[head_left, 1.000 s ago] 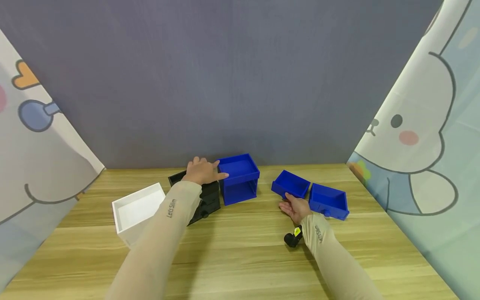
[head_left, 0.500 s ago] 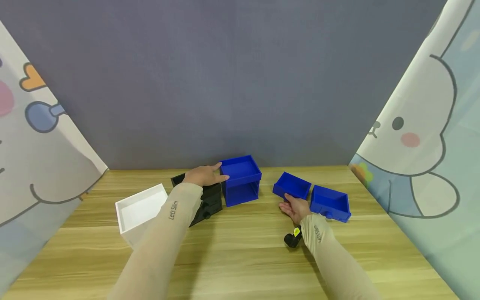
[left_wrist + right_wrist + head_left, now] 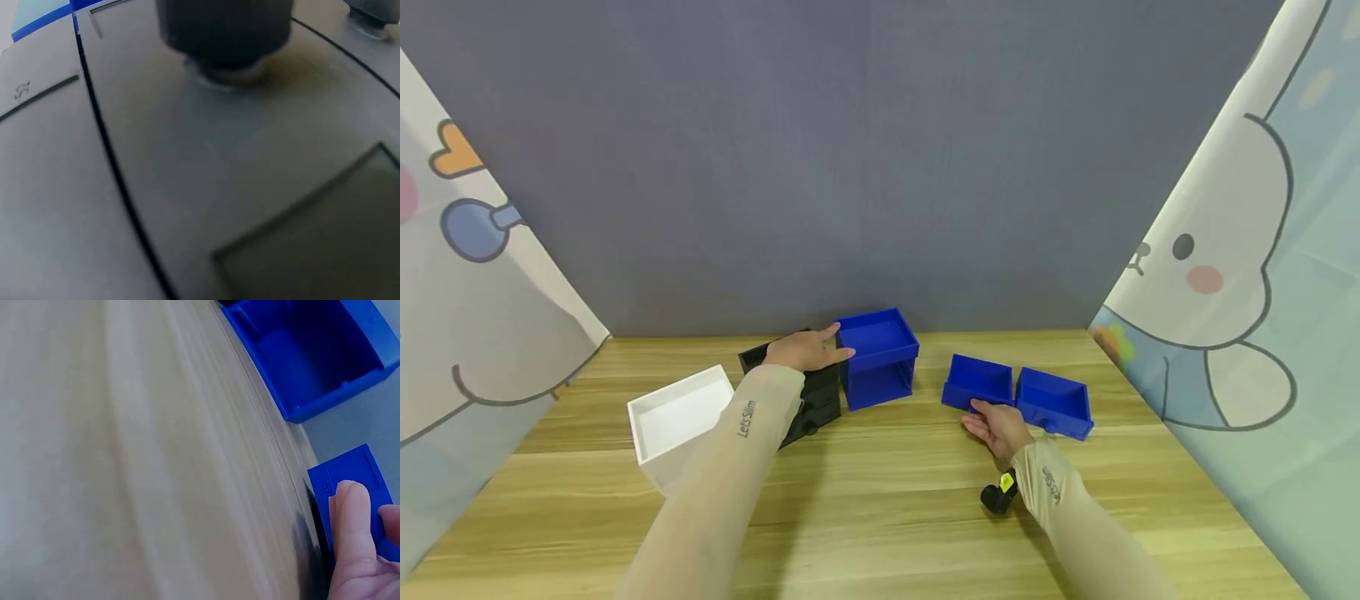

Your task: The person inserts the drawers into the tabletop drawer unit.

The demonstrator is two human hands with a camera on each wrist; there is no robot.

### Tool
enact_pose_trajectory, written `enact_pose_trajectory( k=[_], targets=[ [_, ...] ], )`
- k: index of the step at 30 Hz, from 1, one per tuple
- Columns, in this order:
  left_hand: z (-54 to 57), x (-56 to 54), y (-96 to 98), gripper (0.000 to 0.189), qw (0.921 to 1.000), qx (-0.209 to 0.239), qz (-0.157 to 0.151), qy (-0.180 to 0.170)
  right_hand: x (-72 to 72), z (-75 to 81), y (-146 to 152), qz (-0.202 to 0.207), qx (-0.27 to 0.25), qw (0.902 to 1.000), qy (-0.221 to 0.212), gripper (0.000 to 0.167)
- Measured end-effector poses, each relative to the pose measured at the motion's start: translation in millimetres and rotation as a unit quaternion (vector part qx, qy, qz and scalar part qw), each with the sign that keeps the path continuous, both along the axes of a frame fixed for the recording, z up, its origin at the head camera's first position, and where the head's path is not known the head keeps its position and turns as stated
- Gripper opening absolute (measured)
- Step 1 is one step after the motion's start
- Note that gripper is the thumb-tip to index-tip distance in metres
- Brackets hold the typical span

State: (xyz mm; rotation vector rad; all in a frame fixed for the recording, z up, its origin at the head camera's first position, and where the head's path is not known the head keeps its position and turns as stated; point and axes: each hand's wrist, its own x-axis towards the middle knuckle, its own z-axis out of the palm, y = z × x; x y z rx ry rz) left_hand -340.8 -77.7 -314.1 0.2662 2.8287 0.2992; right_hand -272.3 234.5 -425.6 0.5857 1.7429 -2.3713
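In the head view my right hand [image 3: 997, 427] pinches the front of a small blue drawer [image 3: 977, 377] at its knob, which the fingertips hide. The right wrist view shows those fingers [image 3: 354, 519] against the drawer's front, its edge close over the table. Left of it stands a blue drawer cabinet [image 3: 880, 357] with a recessed top and a vacant front slot. My left hand [image 3: 801, 350] lies over a black drawer box [image 3: 816, 402], thumb and forefinger spread along the cabinet's left top edge. Dark knobs [image 3: 225, 31] on the black drawer fronts fill the left wrist view.
A second blue drawer [image 3: 1055, 404] sits just right of the held one. On the left is a white open box [image 3: 679, 417], partly behind my left sleeve. A grey wall [image 3: 865, 167] closes off the table's [image 3: 865, 500] back edge, with printed cloth at both sides.
The right hand has turned the held blue drawer from slanted to nearly square with the cabinet, and its wrist has come slightly nearer me. My left hand stays at the cabinet edge.
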Motion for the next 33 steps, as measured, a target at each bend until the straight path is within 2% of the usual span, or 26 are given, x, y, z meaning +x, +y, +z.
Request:
enact_pose_trajectory(
  k=[3, 7, 12, 18, 26, 33],
  targets=[
    [1.1, 1.6, 0.6, 0.077, 1.0, 0.0, 0.001, 0.002, 7.5, 3.1, -0.5, 0.015, 0.011, 0.9998, 0.007, 0.029],
    [0.5, 2.3, -0.2, 0.076, 1.0, 0.001, 0.001, 0.003, 18.7, 7.4, -4.1, 0.064, 0.021, 0.9976, 0.02, 0.018],
    [1.2, 2.1, -0.7, 0.076, 1.0, 0.003, 0.001, -0.003, 34.0, 11.1, -10.3, 0.125, -0.002, 0.9913, 0.041, 0.014],
    [-0.6, -0.3, -0.3, 0.076, 0.9997, 0.012, 0.006, -0.02, 50.6, 13.5, -21.7, 0.172, -0.02, 0.9835, 0.054, 0.016],
    [-3.0, -4.5, 1.2, 0.075, 0.9998, 0.007, 0.005, -0.019, 60.1, 13.9, -38.2, 0.19, -0.022, 0.98, 0.056, 0.014],
    [-0.9, -2.3, 1.4, 0.076, 0.9994, -0.004, 0.012, -0.031, 57.5, 8.2, -54.0, 0.2, -0.012, 0.9784, 0.053, 0.012]
  ],
)
